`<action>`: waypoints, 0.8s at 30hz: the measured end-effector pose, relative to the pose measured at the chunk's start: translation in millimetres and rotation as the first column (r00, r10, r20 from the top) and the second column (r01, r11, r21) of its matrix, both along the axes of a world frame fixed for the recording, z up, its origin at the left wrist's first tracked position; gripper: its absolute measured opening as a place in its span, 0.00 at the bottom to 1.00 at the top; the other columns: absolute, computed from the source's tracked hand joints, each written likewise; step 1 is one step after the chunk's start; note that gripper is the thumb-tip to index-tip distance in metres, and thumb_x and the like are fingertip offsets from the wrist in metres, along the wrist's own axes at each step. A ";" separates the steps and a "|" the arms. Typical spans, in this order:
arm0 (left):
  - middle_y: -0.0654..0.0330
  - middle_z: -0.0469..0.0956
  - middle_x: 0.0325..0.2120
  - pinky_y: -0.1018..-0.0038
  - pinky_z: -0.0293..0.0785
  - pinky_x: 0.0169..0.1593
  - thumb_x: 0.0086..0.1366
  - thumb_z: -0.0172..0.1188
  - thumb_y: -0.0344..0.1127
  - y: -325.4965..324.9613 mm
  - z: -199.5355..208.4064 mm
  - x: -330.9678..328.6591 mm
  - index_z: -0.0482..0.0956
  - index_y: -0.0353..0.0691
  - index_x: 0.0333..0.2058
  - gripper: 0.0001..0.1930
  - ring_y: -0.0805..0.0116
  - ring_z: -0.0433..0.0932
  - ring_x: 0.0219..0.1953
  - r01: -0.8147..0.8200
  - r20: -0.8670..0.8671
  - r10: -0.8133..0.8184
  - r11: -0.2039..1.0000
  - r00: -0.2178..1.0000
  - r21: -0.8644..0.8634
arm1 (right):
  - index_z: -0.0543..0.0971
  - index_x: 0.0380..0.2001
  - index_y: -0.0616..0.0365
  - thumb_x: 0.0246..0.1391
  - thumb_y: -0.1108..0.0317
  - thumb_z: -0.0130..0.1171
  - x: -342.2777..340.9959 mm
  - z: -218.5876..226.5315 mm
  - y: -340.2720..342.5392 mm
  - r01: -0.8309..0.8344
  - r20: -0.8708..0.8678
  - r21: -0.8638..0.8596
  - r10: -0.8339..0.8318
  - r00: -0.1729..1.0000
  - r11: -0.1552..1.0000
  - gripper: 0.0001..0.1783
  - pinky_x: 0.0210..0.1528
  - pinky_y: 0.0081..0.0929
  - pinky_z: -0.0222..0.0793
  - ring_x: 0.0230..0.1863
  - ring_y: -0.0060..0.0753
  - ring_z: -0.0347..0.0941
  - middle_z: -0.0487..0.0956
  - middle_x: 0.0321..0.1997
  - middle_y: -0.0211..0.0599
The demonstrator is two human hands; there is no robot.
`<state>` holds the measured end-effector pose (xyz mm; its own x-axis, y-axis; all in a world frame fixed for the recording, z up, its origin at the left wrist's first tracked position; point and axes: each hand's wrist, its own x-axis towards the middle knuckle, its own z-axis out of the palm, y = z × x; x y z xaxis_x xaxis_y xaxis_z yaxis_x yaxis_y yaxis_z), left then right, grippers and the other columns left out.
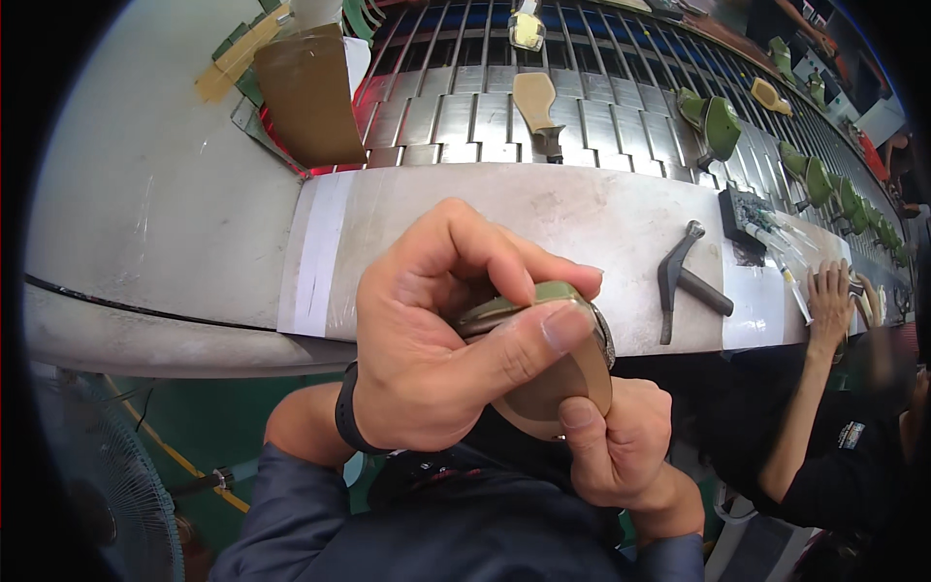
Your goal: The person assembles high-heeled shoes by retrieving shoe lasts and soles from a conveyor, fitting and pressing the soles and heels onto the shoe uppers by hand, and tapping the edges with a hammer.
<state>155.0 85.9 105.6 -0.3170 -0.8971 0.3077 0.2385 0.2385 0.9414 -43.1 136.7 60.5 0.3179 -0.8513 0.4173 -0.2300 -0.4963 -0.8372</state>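
Observation:
Both hands hold a green shoe upper with a tan sole-shaped bottom (548, 398), lifted over the near edge of the bench in front of my body. My left hand (427, 330), with a black band at its wrist, pinches the green rim between thumb and fingers at the upper end. Lower down, my right hand (626, 441) grips the other side, its thumb pressed on the tan face; its other fingers are hidden behind. Right of my hands, a hammer (671, 276) with a dark handle lies on the bench.
A slatted metal conveyor (465, 97) runs behind the bench, carrying a tan sole piece (534, 102) and several green shoe uppers (720, 128). A brown board (315, 97) stands at left. At right, a co-worker's hand (829, 303) rests near brushes by a dark box (742, 218). A fan (116, 475) stands lower left.

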 end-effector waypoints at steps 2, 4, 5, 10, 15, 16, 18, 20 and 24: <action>0.41 0.84 0.44 0.65 0.83 0.53 0.74 0.62 0.33 0.5 -1.8 -2.3 0.71 0.35 0.46 0.11 0.60 0.86 0.46 -0.102 0.001 0.102 0.992 0.995 -0.069 | 0.80 0.28 0.61 0.64 0.70 0.65 1.1 0.8 -2.4 0.003 0.001 0.022 -0.003 1.000 1.000 0.09 0.20 0.35 0.66 0.16 0.43 0.71 0.74 0.18 0.40; 0.43 0.84 0.44 0.65 0.83 0.53 0.75 0.60 0.34 2.4 -0.5 -0.6 0.73 0.33 0.49 0.11 0.61 0.86 0.45 -0.172 0.087 0.180 0.981 0.980 -0.093 | 0.80 0.28 0.61 0.62 0.70 0.67 2.5 3.0 -6.0 0.012 0.000 0.047 -0.012 1.000 0.999 0.09 0.20 0.35 0.66 0.16 0.44 0.72 0.74 0.18 0.40; 0.46 0.84 0.43 0.66 0.82 0.53 0.76 0.59 0.35 3.2 0.2 0.8 0.75 0.32 0.51 0.13 0.62 0.85 0.45 -0.243 0.157 0.262 0.961 0.952 -0.132 | 0.80 0.28 0.60 0.62 0.69 0.68 3.2 4.4 -7.8 0.036 0.045 0.040 -0.037 0.998 0.999 0.10 0.19 0.35 0.66 0.16 0.44 0.71 0.73 0.18 0.40; 0.48 0.83 0.43 0.64 0.82 0.53 0.75 0.59 0.34 -7.4 -5.2 15.6 0.79 0.31 0.50 0.12 0.60 0.85 0.45 -0.204 0.279 0.294 0.928 0.914 -0.310 | 0.79 0.25 0.60 0.61 0.71 0.70 7.2 3.9 -18.4 0.058 0.069 -0.035 -0.055 0.996 0.998 0.11 0.19 0.33 0.64 0.15 0.40 0.70 0.72 0.18 0.40; 0.51 0.81 0.43 0.64 0.81 0.54 0.72 0.66 0.34 -11.0 -6.7 13.2 0.78 0.32 0.49 0.13 0.60 0.84 0.46 -0.193 0.247 0.281 0.925 0.928 -0.326 | 0.79 0.25 0.60 0.61 0.71 0.70 8.6 -0.6 -20.6 0.084 0.099 -0.060 -0.078 0.992 0.995 0.11 0.19 0.34 0.63 0.15 0.40 0.69 0.72 0.18 0.39; 0.51 0.81 0.43 0.64 0.81 0.54 0.72 0.66 0.34 -11.2 -6.5 14.1 0.78 0.32 0.49 0.13 0.60 0.84 0.46 -0.188 0.250 0.277 0.926 0.928 -0.327 | 0.79 0.25 0.60 0.61 0.71 0.70 9.2 -1.4 -20.2 0.094 0.108 -0.070 -0.086 0.990 0.993 0.12 0.19 0.34 0.63 0.15 0.40 0.69 0.72 0.18 0.39; 0.51 0.81 0.42 0.63 0.81 0.55 0.70 0.67 0.35 -11.4 -7.4 16.4 0.78 0.32 0.49 0.15 0.60 0.84 0.46 -0.182 0.300 0.305 0.909 0.904 -0.374 | 0.79 0.25 0.60 0.60 0.72 0.70 10.2 -2.7 -18.5 0.093 0.128 -0.061 -0.085 0.988 0.994 0.11 0.19 0.34 0.63 0.15 0.41 0.70 0.72 0.18 0.39; 0.53 0.81 0.42 0.68 0.79 0.53 0.69 0.69 0.31 -9.9 -11.0 13.8 0.79 0.32 0.49 0.14 0.65 0.83 0.45 -0.218 0.205 0.301 0.912 0.932 -0.347 | 0.79 0.25 0.59 0.60 0.72 0.70 10.1 -1.7 -17.7 0.086 0.148 -0.051 -0.078 0.986 0.995 0.11 0.19 0.35 0.64 0.16 0.41 0.70 0.72 0.18 0.39; 0.52 0.80 0.47 0.71 0.77 0.54 0.69 0.68 0.30 -13.1 -67.3 13.3 0.78 0.33 0.52 0.15 0.66 0.81 0.48 -0.400 -0.060 0.414 0.819 0.909 -0.411 | 0.77 0.28 0.57 0.60 0.67 0.69 4.5 -4.8 -37.9 0.100 -0.216 -0.250 -0.156 0.964 0.963 0.12 0.24 0.42 0.69 0.21 0.46 0.76 0.75 0.20 0.40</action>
